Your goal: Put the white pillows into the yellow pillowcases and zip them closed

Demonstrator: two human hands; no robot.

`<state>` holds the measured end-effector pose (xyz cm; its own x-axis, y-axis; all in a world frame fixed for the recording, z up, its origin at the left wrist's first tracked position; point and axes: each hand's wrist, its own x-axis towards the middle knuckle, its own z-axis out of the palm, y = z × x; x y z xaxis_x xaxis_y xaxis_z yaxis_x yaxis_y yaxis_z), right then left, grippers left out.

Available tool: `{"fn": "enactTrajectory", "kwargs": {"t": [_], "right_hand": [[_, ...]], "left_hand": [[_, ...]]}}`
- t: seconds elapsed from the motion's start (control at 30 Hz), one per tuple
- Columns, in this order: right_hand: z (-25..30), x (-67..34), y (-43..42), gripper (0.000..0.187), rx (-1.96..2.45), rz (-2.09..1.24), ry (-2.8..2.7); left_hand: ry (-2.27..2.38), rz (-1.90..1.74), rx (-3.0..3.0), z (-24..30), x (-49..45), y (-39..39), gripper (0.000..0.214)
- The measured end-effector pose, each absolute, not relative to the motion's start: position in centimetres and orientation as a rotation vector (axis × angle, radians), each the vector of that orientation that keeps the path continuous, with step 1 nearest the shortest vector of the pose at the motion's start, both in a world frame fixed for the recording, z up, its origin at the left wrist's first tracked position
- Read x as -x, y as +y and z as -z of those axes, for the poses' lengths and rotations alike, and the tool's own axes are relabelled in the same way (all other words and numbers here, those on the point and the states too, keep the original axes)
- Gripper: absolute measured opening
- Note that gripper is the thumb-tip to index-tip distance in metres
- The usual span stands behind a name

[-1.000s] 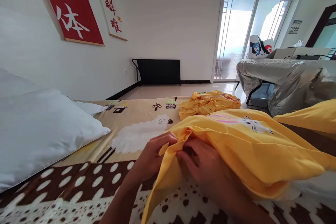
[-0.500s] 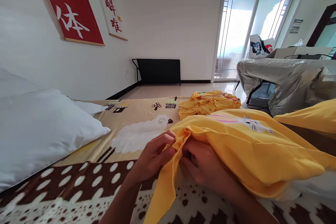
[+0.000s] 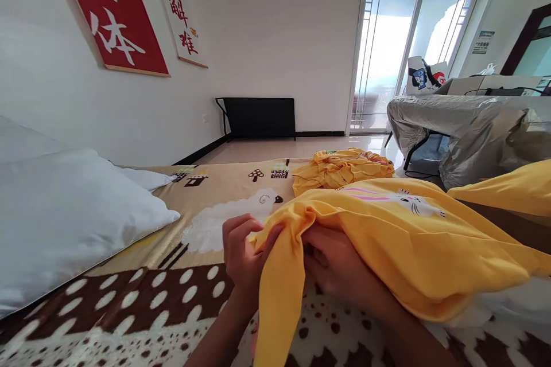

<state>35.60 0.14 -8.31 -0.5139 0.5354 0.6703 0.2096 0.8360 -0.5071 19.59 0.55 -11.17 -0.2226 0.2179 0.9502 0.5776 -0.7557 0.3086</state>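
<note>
A yellow garment with a rabbit print (image 3: 400,235) lies over a patterned blanket (image 3: 172,292) on a bed. My left hand (image 3: 241,255) pinches a bunched edge of the yellow fabric, and a strip of it hangs down past my wrist. My right hand (image 3: 338,266) is partly tucked under the cloth, fingers curled into it close beside the left hand. A second crumpled yellow garment (image 3: 342,169) sits farther back on the bed.
White pillows (image 3: 73,212) fill the left side by the wall. A table under a silver cover (image 3: 469,126) stands at the right. A black folded panel (image 3: 260,117) leans on the far wall beside glass doors (image 3: 396,51).
My left hand has drawn the fabric edge a little leftward and upward, turning more upright. The hanging strip of cloth has shifted right. My right hand stays under the garment.
</note>
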Motion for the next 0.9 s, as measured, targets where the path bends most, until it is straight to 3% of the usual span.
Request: {"fn": "enactTrajectory", "kwargs": {"t": [0.17, 0.27, 0.47, 0.77, 0.9], "right_hand": [[9.1, -35.8, 0.9, 0.005, 0.569, -0.619, -1.863], [9.3, -35.9, 1.0, 0.007, 0.548, -0.675, -1.809], [9.1, -35.8, 0.9, 0.011, 0.492, -0.57, -1.837], [9.8, -35.8, 1.5, 0.005, 0.634, -0.429, -1.684], [9.2, -36.1, 1.1, 0.01, 0.698, -0.37, -1.698]], "left_hand": [[-0.869, 1.543, 2.357, 9.7, -18.8, -1.2, 0.03], [-1.031, 1.457, 2.555, 9.2, -18.7, -1.7, 0.032], [-1.214, 1.537, 2.598, 9.3, -19.0, -1.2, 0.013], [-1.283, 1.68, 2.983, 8.1, -17.1, -1.9, 0.015], [-1.262, 1.989, 2.966, 8.3, -16.4, -1.6, 0.018]]}}
